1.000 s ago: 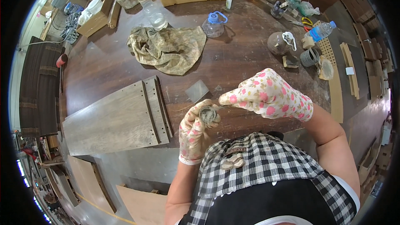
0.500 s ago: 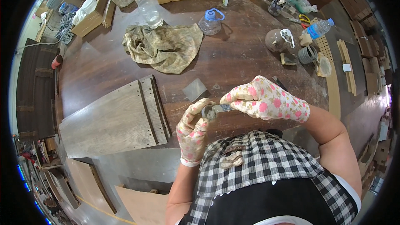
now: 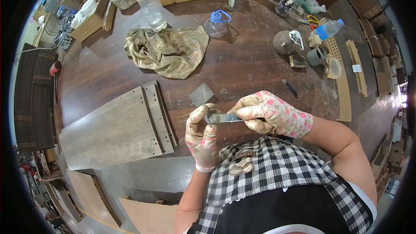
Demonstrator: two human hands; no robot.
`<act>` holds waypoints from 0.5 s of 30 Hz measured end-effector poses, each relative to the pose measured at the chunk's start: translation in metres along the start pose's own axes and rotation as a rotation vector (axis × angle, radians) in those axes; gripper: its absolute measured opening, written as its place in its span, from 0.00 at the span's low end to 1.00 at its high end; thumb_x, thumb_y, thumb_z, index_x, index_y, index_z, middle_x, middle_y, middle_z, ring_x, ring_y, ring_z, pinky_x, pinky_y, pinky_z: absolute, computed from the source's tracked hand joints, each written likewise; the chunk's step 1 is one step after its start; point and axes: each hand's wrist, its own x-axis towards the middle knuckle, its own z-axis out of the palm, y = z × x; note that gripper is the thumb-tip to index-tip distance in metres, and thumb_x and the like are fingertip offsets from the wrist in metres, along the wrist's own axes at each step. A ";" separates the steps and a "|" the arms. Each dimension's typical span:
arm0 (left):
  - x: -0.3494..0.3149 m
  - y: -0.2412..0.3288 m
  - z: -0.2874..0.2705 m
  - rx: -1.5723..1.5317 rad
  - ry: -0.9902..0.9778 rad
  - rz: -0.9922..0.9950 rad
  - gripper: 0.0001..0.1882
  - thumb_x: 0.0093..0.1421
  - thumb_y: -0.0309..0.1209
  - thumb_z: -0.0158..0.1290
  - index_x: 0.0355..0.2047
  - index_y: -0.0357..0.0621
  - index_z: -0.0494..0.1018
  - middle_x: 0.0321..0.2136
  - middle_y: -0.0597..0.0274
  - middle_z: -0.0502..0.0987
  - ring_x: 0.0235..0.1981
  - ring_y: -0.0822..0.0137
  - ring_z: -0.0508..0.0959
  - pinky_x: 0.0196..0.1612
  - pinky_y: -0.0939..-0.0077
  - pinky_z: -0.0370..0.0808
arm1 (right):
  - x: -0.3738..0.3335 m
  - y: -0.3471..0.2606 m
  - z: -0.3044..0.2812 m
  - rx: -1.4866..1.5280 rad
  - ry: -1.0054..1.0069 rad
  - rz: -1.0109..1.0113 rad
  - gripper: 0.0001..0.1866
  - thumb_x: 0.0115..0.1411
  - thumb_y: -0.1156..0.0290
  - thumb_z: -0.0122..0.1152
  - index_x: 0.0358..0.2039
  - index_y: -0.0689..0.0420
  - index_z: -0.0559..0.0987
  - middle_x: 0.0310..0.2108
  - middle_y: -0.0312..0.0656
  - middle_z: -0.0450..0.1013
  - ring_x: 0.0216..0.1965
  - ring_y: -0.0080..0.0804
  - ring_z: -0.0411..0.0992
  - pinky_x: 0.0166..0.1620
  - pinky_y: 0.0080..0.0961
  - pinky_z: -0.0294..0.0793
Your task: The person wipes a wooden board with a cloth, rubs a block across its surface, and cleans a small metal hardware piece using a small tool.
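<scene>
Both of my hands wear pale gloves with a pink flower print, soiled at the fingers. My left hand [image 3: 202, 143] grips a small round cup [image 3: 208, 117] between thumb and fingers, tilted so that grey paste shows inside. My right hand [image 3: 273, 115] pinches a flat metal scraper blade [image 3: 230, 118], its far end reaching into the cup's mouth at the paste. A grey square plate [image 3: 201, 95] lies on the table just beyond my left hand. Past my right hand lies a thin dark strip [image 3: 290, 88].
A slatted grey wooden panel [image 3: 115, 125] lies at left. Ahead are a crumpled camouflage cloth [image 3: 173, 52], a blue-capped jug [image 3: 216, 25] and a clear bottle [image 3: 151, 13]. At right stand a round jar [image 3: 284, 42], a ribbed can [image 3: 316, 56] and a water bottle [image 3: 328, 29].
My right hand has come nearer to me and turned, showing more of the blade, and the dark strip is now uncovered. My left hand still holds the cup. The whole view has shifted slightly.
</scene>
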 end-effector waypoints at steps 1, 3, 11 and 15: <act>-0.001 0.001 -0.001 -0.056 0.016 -0.068 0.25 0.57 0.35 0.57 0.51 0.36 0.65 0.45 0.58 0.72 0.42 0.70 0.73 0.46 0.76 0.70 | -0.001 -0.002 0.004 -0.078 0.014 -0.082 0.15 0.61 0.68 0.51 0.42 0.67 0.74 0.13 0.28 0.61 0.13 0.12 0.54 0.17 0.13 0.49; -0.002 0.005 -0.002 -0.160 0.013 -0.182 0.27 0.57 0.37 0.57 0.52 0.37 0.64 0.46 0.59 0.72 0.41 0.71 0.73 0.45 0.78 0.70 | -0.006 -0.008 0.008 -0.236 0.063 -0.175 0.13 0.61 0.71 0.50 0.42 0.65 0.75 0.13 0.32 0.64 0.12 0.14 0.59 0.17 0.15 0.55; 0.001 0.005 -0.001 -0.428 -0.066 -0.277 0.31 0.55 0.40 0.59 0.53 0.36 0.62 0.47 0.58 0.70 0.44 0.69 0.72 0.48 0.73 0.70 | -0.009 -0.001 -0.002 -1.478 0.270 -0.938 0.23 0.49 0.74 0.57 0.48 0.50 0.75 0.23 0.38 0.71 0.24 0.29 0.72 0.24 0.26 0.70; 0.003 0.008 0.002 -0.404 -0.028 -0.309 0.32 0.55 0.42 0.58 0.52 0.34 0.63 0.46 0.54 0.71 0.43 0.67 0.74 0.47 0.73 0.72 | -0.014 -0.004 0.001 -1.748 0.291 -0.995 0.24 0.50 0.71 0.54 0.51 0.45 0.73 0.28 0.36 0.70 0.26 0.29 0.71 0.23 0.24 0.70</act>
